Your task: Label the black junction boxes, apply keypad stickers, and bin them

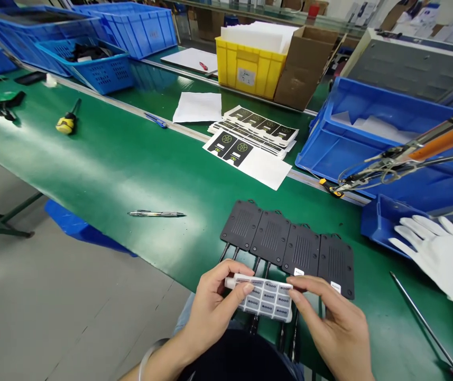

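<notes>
My left hand (210, 304) and my right hand (335, 325) together hold a small white sheet of labels (268, 299) at the near edge of the green table (103, 164). The left thumb presses on the sheet's left end, the right fingers pinch its right side. Just beyond the sheet lie several black ribbed plastic parts (289, 246) in an overlapping row, with thin black cables trailing toward me. Small white labels sit on two of the parts' near edges.
A pen (157, 214) lies left of the parts. Printed card sheets (252, 138) and white paper lie further back. Blue bins (369, 143), a yellow crate (250, 69) and a cardboard box stand behind. Another person's white-gloved hand (438, 254) rests at right.
</notes>
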Available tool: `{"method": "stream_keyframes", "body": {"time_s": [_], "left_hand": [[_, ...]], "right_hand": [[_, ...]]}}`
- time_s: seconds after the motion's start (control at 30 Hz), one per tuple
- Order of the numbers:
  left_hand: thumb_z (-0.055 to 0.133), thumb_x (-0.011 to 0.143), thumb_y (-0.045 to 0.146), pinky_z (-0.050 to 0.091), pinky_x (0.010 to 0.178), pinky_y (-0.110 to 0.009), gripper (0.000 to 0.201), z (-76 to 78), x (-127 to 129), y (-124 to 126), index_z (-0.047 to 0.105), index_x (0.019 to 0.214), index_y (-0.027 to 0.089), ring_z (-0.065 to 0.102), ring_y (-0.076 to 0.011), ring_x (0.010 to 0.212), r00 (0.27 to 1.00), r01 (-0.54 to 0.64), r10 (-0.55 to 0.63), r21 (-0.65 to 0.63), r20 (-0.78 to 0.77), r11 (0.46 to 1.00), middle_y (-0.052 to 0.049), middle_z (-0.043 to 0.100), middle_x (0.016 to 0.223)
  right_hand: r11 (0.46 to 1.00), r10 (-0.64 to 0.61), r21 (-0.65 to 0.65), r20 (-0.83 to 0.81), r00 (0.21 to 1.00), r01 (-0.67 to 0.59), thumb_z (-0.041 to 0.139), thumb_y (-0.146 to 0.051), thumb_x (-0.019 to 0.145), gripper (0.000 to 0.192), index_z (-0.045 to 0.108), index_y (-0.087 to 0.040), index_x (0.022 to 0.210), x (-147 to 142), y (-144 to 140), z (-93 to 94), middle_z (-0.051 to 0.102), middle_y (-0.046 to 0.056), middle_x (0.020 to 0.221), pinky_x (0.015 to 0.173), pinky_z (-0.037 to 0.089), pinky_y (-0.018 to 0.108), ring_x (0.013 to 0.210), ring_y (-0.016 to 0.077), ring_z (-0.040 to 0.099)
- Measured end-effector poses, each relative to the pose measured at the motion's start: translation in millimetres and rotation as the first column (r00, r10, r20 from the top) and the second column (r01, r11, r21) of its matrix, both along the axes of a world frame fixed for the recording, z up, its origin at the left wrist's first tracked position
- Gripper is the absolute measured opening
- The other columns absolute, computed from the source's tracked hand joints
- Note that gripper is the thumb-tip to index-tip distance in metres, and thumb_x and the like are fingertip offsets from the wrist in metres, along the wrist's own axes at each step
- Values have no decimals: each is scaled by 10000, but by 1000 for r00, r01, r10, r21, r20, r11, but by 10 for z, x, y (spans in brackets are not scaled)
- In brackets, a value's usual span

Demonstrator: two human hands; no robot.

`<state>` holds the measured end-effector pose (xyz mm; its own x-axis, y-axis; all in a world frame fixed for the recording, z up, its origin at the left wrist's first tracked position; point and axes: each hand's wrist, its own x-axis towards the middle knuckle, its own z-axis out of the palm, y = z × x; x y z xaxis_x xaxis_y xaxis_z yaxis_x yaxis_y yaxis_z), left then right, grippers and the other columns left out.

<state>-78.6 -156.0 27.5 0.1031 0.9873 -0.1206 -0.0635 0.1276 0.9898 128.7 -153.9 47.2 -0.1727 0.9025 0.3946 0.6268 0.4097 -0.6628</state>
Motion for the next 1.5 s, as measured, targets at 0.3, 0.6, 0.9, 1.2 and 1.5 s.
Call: {"method": "stream_keyframes", "body": {"time_s": [0.3, 0.6, 0.9, 1.2, 1.5], "left_hand": [[641, 908, 383, 353, 551, -188, 284, 3, -43, 8, 627, 954, 103, 430, -66, 629, 1000, -7, 7, -72, -3, 997, -35, 530, 801], [637, 911, 384, 360, 548, -186, 282, -22, -35, -7, 612, 976, 110, 430, -66, 624, 1000, -11, 10, -71, -9, 997, -25, 525, 783], [632, 920, 333, 387, 599, -184, 196, 0, -31, -16, 640, 976, 145, 477, -63, 666, 997, -6, 8, 26, -72, 1000, -25, 541, 849], [628, 920, 371, 390, 577, -177, 259, -3, -9, 1, 620, 974, 118, 475, -66, 649, 999, 2, -4, -35, -54, 999, -29, 565, 800], [663, 893, 283, 408, 603, -175, 155, 19, 17, -24, 651, 954, 141, 521, -66, 680, 998, 24, -19, 78, -62, 997, -23, 582, 829]], "right_hand": [[957, 86, 251, 240, 967, -147, 663, 30, 805, 235, 598, -102, 988, -66, 30, 37, 601, 101, 884, 727, 445, 323, 847, 159, 528], [986, 152, -68, -41, 988, -154, 509, -96, 959, 117, 509, -172, 870, -37, 21, 157, 529, 33, 810, 625, 425, 213, 746, 94, 516], [980, 52, 177, 219, 974, -92, 624, -78, 894, 136, 613, -141, 1013, -38, 108, 98, 555, 80, 954, 734, 435, 264, 889, 125, 540], [954, 197, 166, 276, 941, -248, 594, -16, 871, 131, 554, -124, 935, 10, 52, 123, 564, 85, 897, 768, 386, 329, 876, 156, 495], [984, 78, -164, 32, 996, -72, 583, -253, 951, 350, 464, -253, 1280, -6, 16, 63, 636, -54, 855, 735, 474, 71, 764, 28, 626]]}}
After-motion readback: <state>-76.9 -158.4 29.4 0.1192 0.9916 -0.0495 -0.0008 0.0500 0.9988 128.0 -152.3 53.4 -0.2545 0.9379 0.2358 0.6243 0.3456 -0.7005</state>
